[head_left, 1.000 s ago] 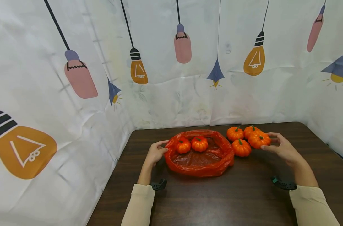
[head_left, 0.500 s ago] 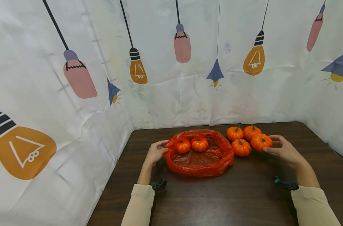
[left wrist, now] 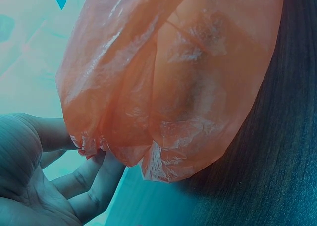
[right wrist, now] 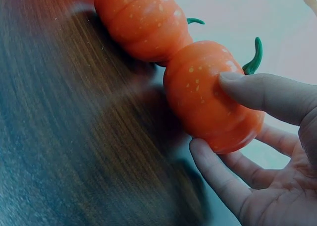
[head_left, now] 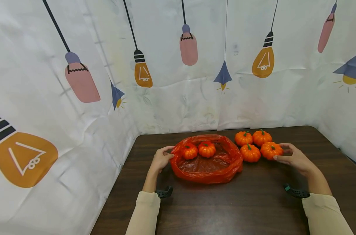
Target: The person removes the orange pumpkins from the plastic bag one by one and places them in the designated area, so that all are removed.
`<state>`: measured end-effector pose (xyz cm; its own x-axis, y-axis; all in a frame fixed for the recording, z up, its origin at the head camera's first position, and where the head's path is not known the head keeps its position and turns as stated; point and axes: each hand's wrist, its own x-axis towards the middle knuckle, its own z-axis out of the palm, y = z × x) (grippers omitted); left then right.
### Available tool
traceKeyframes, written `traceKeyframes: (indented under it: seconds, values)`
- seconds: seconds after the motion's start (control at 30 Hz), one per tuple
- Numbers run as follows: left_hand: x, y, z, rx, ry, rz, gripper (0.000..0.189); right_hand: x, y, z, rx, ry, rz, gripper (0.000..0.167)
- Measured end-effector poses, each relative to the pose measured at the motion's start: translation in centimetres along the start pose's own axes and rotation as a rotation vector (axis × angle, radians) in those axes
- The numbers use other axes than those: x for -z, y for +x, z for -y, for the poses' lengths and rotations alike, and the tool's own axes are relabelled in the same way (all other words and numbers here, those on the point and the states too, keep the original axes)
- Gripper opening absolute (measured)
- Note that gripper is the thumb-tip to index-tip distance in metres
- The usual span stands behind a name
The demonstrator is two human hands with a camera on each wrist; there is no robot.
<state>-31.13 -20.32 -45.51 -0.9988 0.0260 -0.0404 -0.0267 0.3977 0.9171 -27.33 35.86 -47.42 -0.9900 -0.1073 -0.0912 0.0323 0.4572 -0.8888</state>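
Note:
My left hand (head_left: 161, 159) pinches the left rim of a red plastic bag (head_left: 207, 178), which sits spread with its mouth facing up. In the left wrist view, thumb and fingers hold a bunched edge of the thin bag (left wrist: 198, 97). Two small orange pumpkins (head_left: 207, 149) lie inside it, toward the back left. To the right of the bag, my right hand (head_left: 295, 159) holds another pumpkin (head_left: 271, 150) by its right side. The right wrist view has the thumb on top of this pumpkin (right wrist: 208, 97) and fingers beneath and behind it.
Three more pumpkins (head_left: 250, 153) are grouped between the bag and the held one, at the back of the dark wooden table (head_left: 225, 205). A white cloth with printed lamps (head_left: 178, 101) hangs behind and on the left.
My right hand has moved the pumpkin slightly right and down, beside the other pumpkins. The left hand and the bag have stayed in place.

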Motion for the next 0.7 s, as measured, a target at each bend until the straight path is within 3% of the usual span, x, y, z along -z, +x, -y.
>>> traceKeyframes:
  seconds: [0.7]
  values:
    - [0.12, -0.08, 0.00, -0.013, -0.003, 0.006, 0.038, -0.10, 0.35, -0.60, -0.019, -0.085, -0.003, 0.088]
